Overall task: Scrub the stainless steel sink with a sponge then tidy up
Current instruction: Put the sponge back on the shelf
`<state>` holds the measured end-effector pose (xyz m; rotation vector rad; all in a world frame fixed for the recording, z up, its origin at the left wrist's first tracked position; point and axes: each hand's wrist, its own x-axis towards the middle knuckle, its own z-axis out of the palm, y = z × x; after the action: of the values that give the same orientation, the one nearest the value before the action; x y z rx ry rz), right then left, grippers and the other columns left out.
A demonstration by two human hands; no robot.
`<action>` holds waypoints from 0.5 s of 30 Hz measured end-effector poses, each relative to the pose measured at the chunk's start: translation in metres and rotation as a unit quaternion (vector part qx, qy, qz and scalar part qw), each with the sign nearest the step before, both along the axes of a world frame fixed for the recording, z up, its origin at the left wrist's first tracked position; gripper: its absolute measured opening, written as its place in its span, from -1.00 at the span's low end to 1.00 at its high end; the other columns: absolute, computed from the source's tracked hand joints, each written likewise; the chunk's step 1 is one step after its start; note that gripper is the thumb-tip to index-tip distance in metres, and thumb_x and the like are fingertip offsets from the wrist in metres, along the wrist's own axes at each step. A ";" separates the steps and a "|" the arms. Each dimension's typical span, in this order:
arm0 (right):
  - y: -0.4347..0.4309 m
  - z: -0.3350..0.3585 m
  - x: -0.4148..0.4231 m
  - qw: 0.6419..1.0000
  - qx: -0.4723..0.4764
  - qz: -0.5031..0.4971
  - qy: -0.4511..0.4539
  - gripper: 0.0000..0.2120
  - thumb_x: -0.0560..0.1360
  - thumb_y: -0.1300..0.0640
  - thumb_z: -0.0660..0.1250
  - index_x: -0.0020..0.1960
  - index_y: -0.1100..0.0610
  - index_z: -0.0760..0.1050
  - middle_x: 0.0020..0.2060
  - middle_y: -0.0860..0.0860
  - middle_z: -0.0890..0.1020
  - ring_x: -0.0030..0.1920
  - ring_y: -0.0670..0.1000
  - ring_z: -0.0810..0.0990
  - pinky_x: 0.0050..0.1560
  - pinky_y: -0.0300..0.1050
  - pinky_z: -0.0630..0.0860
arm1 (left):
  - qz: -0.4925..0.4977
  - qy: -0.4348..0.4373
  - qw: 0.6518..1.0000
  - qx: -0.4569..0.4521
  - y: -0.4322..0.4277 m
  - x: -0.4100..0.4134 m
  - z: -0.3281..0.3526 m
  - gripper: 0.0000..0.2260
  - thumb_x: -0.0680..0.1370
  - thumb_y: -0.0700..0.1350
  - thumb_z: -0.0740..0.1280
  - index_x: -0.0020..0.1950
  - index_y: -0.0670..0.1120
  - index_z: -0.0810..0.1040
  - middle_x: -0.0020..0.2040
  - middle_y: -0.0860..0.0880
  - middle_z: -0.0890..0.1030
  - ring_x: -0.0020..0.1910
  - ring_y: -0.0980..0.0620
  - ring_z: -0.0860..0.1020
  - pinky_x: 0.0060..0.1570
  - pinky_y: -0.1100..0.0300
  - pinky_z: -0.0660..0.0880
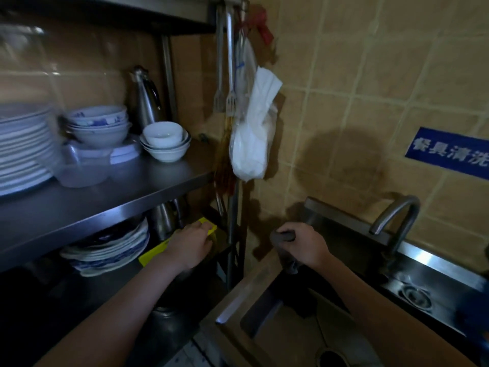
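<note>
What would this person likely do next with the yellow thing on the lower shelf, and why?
Probably let go and draw the left hand back. It rests on the yellow sponge, which seems to lie on the lower shelf, while the right hand grips a dark object at the sink corner.

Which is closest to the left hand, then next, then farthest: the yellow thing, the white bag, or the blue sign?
1. Yellow thing: under the left hand, touching it, on the lower shelf.
2. White bag: hanging above and to the right.
3. Blue sign: far right, on the wall.
</note>
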<state>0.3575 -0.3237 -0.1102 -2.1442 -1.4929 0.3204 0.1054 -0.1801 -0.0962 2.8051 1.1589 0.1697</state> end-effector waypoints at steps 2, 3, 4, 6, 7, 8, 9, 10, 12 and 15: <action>0.013 0.012 -0.007 1.000 -0.006 0.002 0.002 -0.80 0.43 0.01 0.37 -0.06 -0.31 0.51 -0.14 -0.35 0.51 -0.03 -0.22 0.53 -0.15 -0.30 0.42 | 0.013 0.003 1.000 0.006 0.010 -0.011 0.007 -0.64 0.56 0.03 0.20 0.34 -0.01 0.31 0.26 -0.08 0.45 0.25 -0.13 0.44 0.13 0.00 0.42; 0.020 0.017 -0.010 1.000 -0.011 0.003 0.000 -0.80 0.44 0.00 0.36 -0.04 -0.31 0.51 -0.11 -0.34 0.52 -0.03 -0.20 0.54 -0.15 -0.28 0.45 | 0.018 -0.001 1.000 0.007 0.015 -0.016 0.010 -0.64 0.56 0.03 0.20 0.33 -0.01 0.32 0.26 -0.08 0.46 0.24 -0.13 0.45 0.12 0.00 0.43; 0.027 0.022 -0.013 1.000 -0.014 0.007 -0.003 -0.81 0.45 0.00 0.35 -0.01 -0.28 0.52 -0.07 -0.30 0.54 -0.01 -0.16 0.56 -0.15 -0.27 0.47 | 0.023 -0.006 1.000 0.007 0.019 -0.023 0.013 -0.65 0.55 0.03 0.20 0.32 0.00 0.33 0.26 -0.08 0.48 0.23 -0.13 0.46 0.11 0.00 0.43; 0.041 0.030 -0.020 1.000 -0.010 0.022 -0.001 -0.81 0.46 0.01 0.34 0.01 -0.26 0.53 -0.02 -0.24 0.55 0.05 -0.13 0.55 -0.16 -0.28 0.43 | 0.040 -0.015 0.999 0.013 0.028 -0.036 0.019 -0.67 0.55 0.03 0.21 0.30 0.01 0.34 0.25 -0.08 0.50 0.22 -0.13 0.48 0.10 0.01 0.44; 0.048 0.035 -0.024 1.000 -0.011 0.029 0.002 -0.81 0.47 0.01 0.34 0.02 -0.25 0.53 0.00 -0.23 0.55 0.08 -0.12 0.53 -0.13 -0.27 0.42 | 0.049 -0.017 0.998 0.020 0.032 -0.042 0.022 -0.67 0.54 0.02 0.20 0.30 0.01 0.34 0.25 -0.08 0.50 0.22 -0.13 0.48 0.10 0.01 0.44; 0.055 0.039 -0.028 0.999 -0.015 0.033 0.001 -0.80 0.47 0.01 0.34 0.05 -0.23 0.53 0.04 -0.22 0.55 0.10 -0.11 0.52 -0.09 -0.24 0.43 | 0.057 -0.016 0.998 0.030 0.036 -0.049 0.025 -0.67 0.55 0.02 0.20 0.30 0.01 0.35 0.26 -0.08 0.49 0.23 -0.14 0.47 0.11 0.01 0.42; 0.062 0.044 -0.032 0.999 -0.019 0.036 -0.003 -0.79 0.48 0.02 0.33 0.07 -0.21 0.53 0.07 -0.20 0.55 0.10 -0.10 0.52 -0.05 -0.20 0.45 | 0.063 -0.014 0.997 0.038 0.040 -0.055 0.028 -0.68 0.55 0.02 0.21 0.28 0.01 0.36 0.26 -0.09 0.49 0.24 -0.14 0.46 0.12 0.02 0.40; 0.069 0.048 -0.037 0.999 -0.020 0.040 -0.010 -0.78 0.48 0.04 0.33 0.09 -0.19 0.53 0.08 -0.18 0.56 0.10 -0.09 0.53 -0.02 -0.17 0.49 | 0.067 -0.016 0.997 0.042 0.045 -0.061 0.032 -0.71 0.54 0.01 0.21 0.25 0.00 0.38 0.24 -0.09 0.50 0.23 -0.15 0.47 0.12 0.02 0.39; 0.084 0.058 -0.048 0.998 -0.008 0.057 -0.015 -0.77 0.49 0.09 0.32 0.12 -0.12 0.54 0.07 -0.16 0.57 0.09 -0.07 0.55 0.01 -0.14 0.53 | 0.074 -0.022 0.996 0.049 0.053 -0.072 0.040 -0.77 0.54 0.00 0.21 0.17 -0.02 0.40 0.20 -0.09 0.53 0.20 -0.14 0.48 0.10 0.03 0.40; 0.109 0.073 -0.065 0.995 0.028 0.087 -0.035 -0.75 0.48 0.17 0.32 0.14 -0.03 0.55 0.02 -0.11 0.58 0.08 -0.05 0.57 -0.02 -0.19 0.50 | 0.091 -0.026 0.993 0.067 0.066 -0.087 0.054 -0.73 0.55 -0.02 0.21 0.23 -0.02 0.40 0.23 -0.09 0.50 0.22 -0.15 0.47 0.11 0.05 0.39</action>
<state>0.2929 -0.2144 -0.0372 -2.0056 -1.7137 0.2634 0.0189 -0.1139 -0.0426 2.7835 1.4424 0.3440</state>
